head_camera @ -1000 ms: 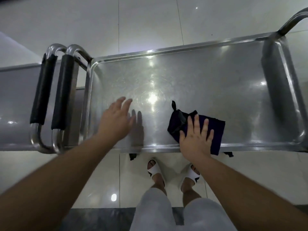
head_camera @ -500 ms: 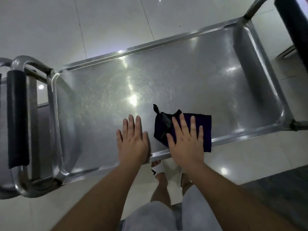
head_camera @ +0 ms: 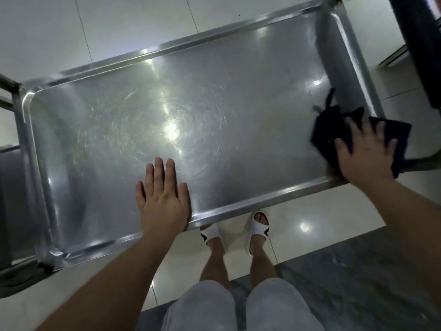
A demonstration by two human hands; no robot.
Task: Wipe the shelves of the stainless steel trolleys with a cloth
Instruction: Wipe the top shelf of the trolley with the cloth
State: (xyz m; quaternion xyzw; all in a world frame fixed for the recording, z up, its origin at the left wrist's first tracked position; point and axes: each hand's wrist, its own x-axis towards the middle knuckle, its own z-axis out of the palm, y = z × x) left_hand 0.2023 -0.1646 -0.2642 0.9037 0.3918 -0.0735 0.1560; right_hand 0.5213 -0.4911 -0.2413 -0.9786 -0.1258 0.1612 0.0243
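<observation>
While hands press it, steel shelf [head_camera: 214, 96] gleams above pale tiled floor [head_camera: 119, 25].

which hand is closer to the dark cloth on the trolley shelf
Right. The right hand lies flat on the dark cloth at the shelf's right end. The left hand rests flat near the front rim, well left of the cloth, not touching it.

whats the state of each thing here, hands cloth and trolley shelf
left hand: flat, fingers straight, resting on the shelf near its front rim
right hand: fingers spread, pressing on the cloth
cloth: dark, crumpled, at the shelf's right end, partly over the rim
trolley shelf: bare steel, scuffed with swirl marks, glare at the centre
</observation>
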